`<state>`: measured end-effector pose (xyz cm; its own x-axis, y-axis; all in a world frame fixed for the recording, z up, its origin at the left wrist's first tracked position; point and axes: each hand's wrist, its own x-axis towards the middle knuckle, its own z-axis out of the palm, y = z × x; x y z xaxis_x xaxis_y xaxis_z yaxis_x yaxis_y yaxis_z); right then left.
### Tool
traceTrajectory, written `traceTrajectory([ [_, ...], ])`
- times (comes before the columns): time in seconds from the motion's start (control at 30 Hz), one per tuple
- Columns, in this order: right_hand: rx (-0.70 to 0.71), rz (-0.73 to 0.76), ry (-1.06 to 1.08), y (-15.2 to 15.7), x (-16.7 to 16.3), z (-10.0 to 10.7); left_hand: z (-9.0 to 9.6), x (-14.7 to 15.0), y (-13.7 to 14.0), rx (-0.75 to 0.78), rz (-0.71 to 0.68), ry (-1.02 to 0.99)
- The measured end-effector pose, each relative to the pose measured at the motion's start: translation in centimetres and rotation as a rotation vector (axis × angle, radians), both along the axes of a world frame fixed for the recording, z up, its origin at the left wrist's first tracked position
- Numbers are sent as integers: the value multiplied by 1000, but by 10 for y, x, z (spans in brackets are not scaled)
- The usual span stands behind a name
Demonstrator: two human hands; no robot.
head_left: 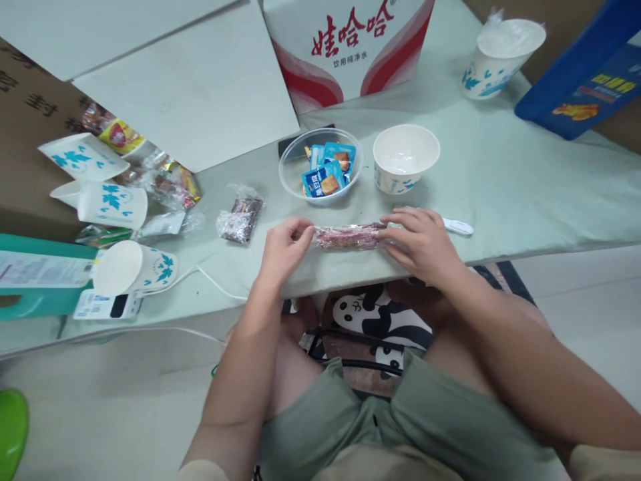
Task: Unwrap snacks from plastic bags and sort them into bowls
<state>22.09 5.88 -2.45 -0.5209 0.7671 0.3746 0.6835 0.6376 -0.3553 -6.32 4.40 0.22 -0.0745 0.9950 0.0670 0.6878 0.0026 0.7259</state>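
A long reddish packet in clear, crinkled plastic wrap (350,236) lies near the table's front edge. My left hand (286,250) is closed, thumb and fingers pinching the left end of the wrap. At the other end, my right hand (420,244) has its fingers spread, with the tips touching the plastic. Just behind the packet stand a clear round bowl (284,175) holding several blue snack sachets (324,179) and a white paper cup (395,180). A dark plastic-wrapped block (242,217) lies left of my left hand. The handle of a white tool (458,227) shows past my right hand.
Several tipped paper cups (114,206) and loose snack packets (165,177) crowd the left side. A white cable (220,286) runs over the front edge. At the back are a red-and-white carton (350,60), a plastic-lined paper cup (495,63) and a blue box (575,80).
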Motion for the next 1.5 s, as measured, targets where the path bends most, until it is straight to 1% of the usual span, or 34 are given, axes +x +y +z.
traceTrajectory([
  [0.07,12,-40,76,4,-4,0,4,1,-1,59,-26,7],
  [0.1,9,-56,112,6,-5,0,6,2,-2,102,-83,30],
  [0.17,-8,-96,180,12,-8,0,7,5,-5,161,-243,105],
  [0.2,-12,-124,205,15,-9,0,7,6,-6,164,-309,142],
  [0.23,-4,-164,221,18,-10,1,6,8,-7,147,-342,166],
  [0.27,23,-219,225,21,-11,2,5,10,-7,120,-335,174],
  [0.3,72,-287,225,23,-12,4,4,12,-7,91,-294,164],
  [0.37,217,-426,238,25,-14,10,3,15,-5,38,-164,112],
  [0.4,291,-454,255,24,-16,13,4,17,-5,24,-101,83],
  [0.43,349,-435,274,20,-17,16,5,18,-4,27,-58,63],
  [0.47,384,-369,291,16,-19,18,6,19,-4,47,-52,62],
  [0.5,396,-272,301,10,-21,20,8,20,-4,78,-91,87],
  [0.57,361,-68,278,-3,-27,17,9,21,-5,127,-243,206],
  [0.63,292,49,222,-12,-33,11,7,23,-7,128,-354,320],
  [0.67,254,79,194,-14,-35,7,5,23,-7,116,-362,339],
  [0.73,193,116,164,-13,-39,0,2,24,-7,103,-301,295],
  [0.8,157,119,150,-10,-41,-4,1,24,-5,93,-217,201],
  [0.93,103,32,51,-6,-42,-3,3,23,-1,7,-53,0],
  [0.97,98,16,25,-6,-42,-3,4,22,0,-14,-19,-44],
  [1.03,132,5,-5,-8,-42,-2,6,20,0,-30,36,-98],
  [1.1,203,-13,-5,-8,-41,-2,7,19,-2,-18,22,-88],
  [1.17,255,-34,4,-8,-40,-1,8,20,-5,13,-93,5],
  [1.23,265,-50,16,-7,-40,0,8,21,-8,44,-185,121],
  [1.3,263,-45,24,-6,-39,3,7,21,-8,35,-162,172],
  [1.37,264,-30,26,-7,-39,4,6,19,-6,-17,-113,115],
  [1.5,255,-4,21,-10,-38,3,7,14,-3,-126,-139,-127],
])
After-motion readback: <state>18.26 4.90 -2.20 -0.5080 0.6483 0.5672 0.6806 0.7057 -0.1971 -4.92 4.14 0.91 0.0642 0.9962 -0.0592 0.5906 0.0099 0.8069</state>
